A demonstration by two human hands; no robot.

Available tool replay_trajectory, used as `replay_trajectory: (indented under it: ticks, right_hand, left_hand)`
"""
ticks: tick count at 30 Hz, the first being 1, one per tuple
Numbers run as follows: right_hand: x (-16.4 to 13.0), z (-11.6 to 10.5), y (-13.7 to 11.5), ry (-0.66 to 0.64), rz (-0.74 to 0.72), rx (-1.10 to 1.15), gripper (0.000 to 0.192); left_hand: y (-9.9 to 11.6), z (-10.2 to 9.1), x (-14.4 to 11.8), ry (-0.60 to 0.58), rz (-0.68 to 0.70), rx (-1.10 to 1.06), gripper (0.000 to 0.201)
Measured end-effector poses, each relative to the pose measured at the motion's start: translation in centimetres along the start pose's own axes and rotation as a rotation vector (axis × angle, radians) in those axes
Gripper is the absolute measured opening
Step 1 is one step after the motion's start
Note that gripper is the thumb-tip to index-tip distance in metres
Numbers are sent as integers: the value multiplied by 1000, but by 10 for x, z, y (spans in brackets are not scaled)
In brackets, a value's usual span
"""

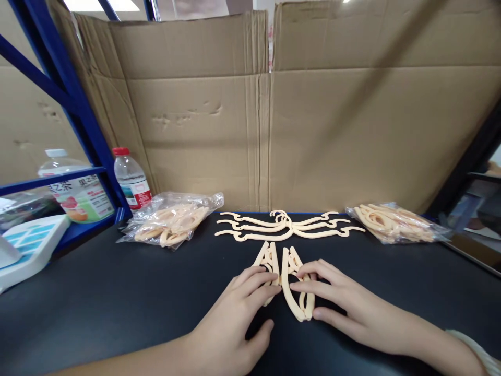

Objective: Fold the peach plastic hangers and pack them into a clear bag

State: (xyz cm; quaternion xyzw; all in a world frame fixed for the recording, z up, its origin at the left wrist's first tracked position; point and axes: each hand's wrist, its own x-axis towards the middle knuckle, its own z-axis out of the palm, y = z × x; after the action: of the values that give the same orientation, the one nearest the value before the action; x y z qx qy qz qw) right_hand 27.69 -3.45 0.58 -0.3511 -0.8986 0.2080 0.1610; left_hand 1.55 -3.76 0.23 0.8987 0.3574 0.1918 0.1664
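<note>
Two folded cream plastic hangers lie side by side on the black table in front of me. My left hand (238, 308) rests over the left folded hanger (274, 261), fingers stretched across it and thumb apart; it hides part of that hanger. On the right folded hanger (288, 297), my right hand (344, 303) lays spread fingertips along the side, its thumb near the lower end. Behind them, three unfolded hangers (262, 237) lie stacked in a row, hooks bunched at the middle.
A clear bag of folded hangers (168, 219) lies at the back left, another bag (395, 222) at the back right. A red-capped bottle (132, 180) and a large juice bottle (80, 190) stand left by a blue frame (74, 104). Cardboard (195, 120) walls the back.
</note>
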Motion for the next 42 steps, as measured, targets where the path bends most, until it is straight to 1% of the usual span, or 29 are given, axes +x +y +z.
replay_trajectory:
  ticks: [6, 12, 14, 17, 19, 22, 27, 30, 34, 38, 40, 42]
  right_hand:
    - [3, 4, 6, 61, -14, -17, 43]
    - [6, 4, 12, 99, -26, -22, 43]
    - [7, 3, 14, 125, -27, 7, 43]
    - [9, 1, 16, 157, -18, 71, 40]
    - [10, 0, 18, 170, -17, 100, 38]
    - [11, -1, 21, 181, -23, 108, 36]
    - [11, -3, 25, 210, -12, 93, 33]
    - [9, -5, 31, 220, 6, 77, 31]
    - [7, -8, 46, 260, 54, 16, 28]
    - [5, -10, 62, 349, 108, -51, 26]
    - [6, -11, 66, 392, 137, -75, 26]
    - [7, -11, 70, 434, 156, -103, 25]
  left_hand:
    - [0, -3, 1, -9, 43, 55, 52]
    - [-7, -15, 1, -38, 168, 96, 57]
    - [-13, -18, 2, -24, 216, 102, 55]
    - [-26, -21, 5, 42, 246, 91, 44]
    - [-33, -21, 7, 87, 233, 55, 38]
    - [-38, -19, 9, 116, 219, -11, 33]
    - [-34, -16, 8, 171, 239, -39, 30]
    - [-34, -17, 8, 170, 226, -47, 29]
    - [-39, -19, 9, 164, 126, -103, 25]
    - [-44, -21, 11, 238, 9, -178, 20]
    - [-44, -22, 12, 276, -13, -189, 18]
    - [-44, -22, 12, 285, -14, -187, 18]
